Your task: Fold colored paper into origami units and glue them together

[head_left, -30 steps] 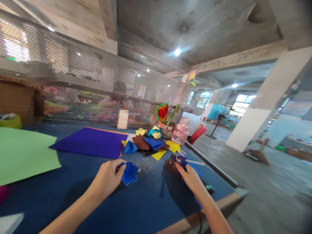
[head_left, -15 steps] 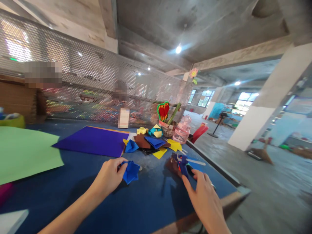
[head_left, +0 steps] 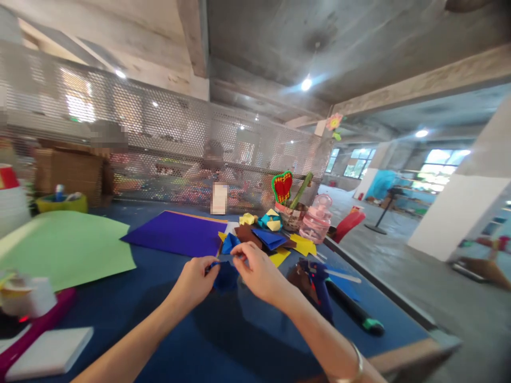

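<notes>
Both my hands meet over the blue table on a folded blue paper piece. My left hand pinches its left edge with closed fingers. My right hand has its fingers closed on the top right of the same piece. A blue glue gun lies on the table just right of my right wrist, untouched.
A pile of coloured folded papers lies behind my hands, beside a purple sheet and a green sheet. A pink jar and a basket with a red heart stand at the back. A metal mesh screen borders the table.
My right hand left the glue gun and moved left onto the blue paper piece held by my left hand. The view has swung left, showing more of the table's left side.
</notes>
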Demonstrator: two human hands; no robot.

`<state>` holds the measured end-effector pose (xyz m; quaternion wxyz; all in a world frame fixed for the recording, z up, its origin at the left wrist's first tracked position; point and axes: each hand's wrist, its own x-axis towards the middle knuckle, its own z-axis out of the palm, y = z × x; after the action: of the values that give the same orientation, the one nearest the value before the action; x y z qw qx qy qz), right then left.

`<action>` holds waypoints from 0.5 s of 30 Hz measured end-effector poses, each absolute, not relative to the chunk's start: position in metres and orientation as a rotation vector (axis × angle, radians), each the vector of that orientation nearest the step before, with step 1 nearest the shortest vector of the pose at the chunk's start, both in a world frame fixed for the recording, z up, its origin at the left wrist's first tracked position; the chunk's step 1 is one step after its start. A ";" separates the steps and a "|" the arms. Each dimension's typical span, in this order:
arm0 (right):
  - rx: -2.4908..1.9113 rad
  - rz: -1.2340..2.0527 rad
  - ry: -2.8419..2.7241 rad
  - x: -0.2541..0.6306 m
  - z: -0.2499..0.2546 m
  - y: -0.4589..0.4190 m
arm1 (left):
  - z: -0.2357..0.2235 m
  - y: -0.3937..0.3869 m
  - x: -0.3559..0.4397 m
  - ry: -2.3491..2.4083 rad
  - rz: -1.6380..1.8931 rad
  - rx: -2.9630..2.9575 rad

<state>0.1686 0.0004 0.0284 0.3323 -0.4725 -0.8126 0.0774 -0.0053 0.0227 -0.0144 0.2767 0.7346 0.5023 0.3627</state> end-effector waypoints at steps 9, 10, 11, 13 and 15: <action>-1.162 0.566 -1.961 0.164 0.003 0.021 | -0.014 0.029 -0.010 1.332 1.008 1.900; -1.163 0.580 -1.941 0.164 0.002 0.020 | -0.015 0.029 -0.009 1.327 1.018 1.889; -1.163 0.587 -1.926 0.164 0.001 0.020 | -0.016 0.029 -0.009 1.322 1.028 1.876; -1.158 0.589 -1.900 0.164 -0.001 0.019 | -0.019 0.030 -0.009 1.309 1.035 1.850; -1.135 0.587 -1.886 0.163 -0.002 0.020 | -0.021 0.032 -0.009 1.288 1.025 1.817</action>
<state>0.1628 0.0196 -0.0016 0.4185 -0.4524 -0.7519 0.2340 -0.0092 0.0318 -0.0211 0.3381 0.6975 0.4943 0.3934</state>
